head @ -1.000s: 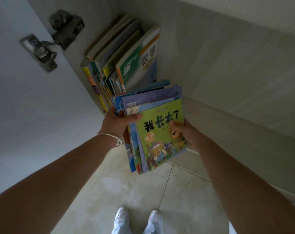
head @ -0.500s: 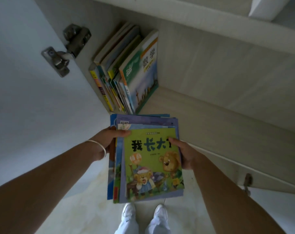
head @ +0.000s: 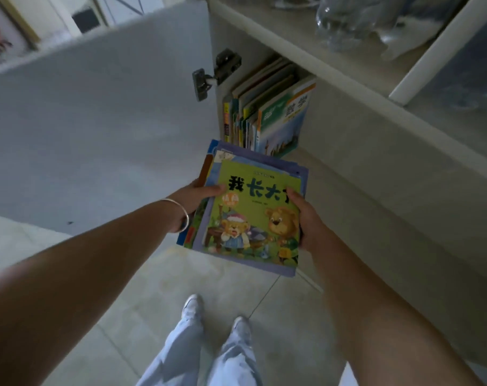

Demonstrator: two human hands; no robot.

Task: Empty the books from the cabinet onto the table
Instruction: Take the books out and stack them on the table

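Holding a stack of picture books (head: 250,207) in mid frame, clear of the cabinet (head: 348,151). Left hand (head: 193,200) and right hand (head: 306,218) clamped on its two sides, thumbs on top. Best kept flat and squeezed, so thin ones stay in. More books (head: 267,112) standing inside, upper middle. No table in sight yet.

Both my arms stretched forward and down, forearms bare. Left hand (head: 197,195): grip curled round left edge of book stack (head: 253,207), thumb on top cover, bangle (head: 181,215) on wrist. Right hand (head: 306,218): grip curled round right edge, thumb on cover, fingers hidden beneath. My legs, feet below.
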